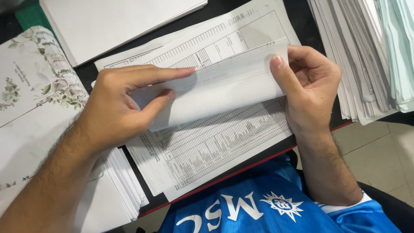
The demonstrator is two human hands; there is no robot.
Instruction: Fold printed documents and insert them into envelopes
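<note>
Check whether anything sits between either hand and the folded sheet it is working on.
Nothing visible does. The left hand and the right hand each grip an end of the folded sheet directly, fingers on the paper. It is held just above the printed forms, with other paper stacks off to the side.

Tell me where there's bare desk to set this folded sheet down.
Hardly any: dark desk shows only in thin strips between the blank stack and printed forms. Elsewhere stacks crowd, right stack too. Both hands hold the folded sheet.
</note>
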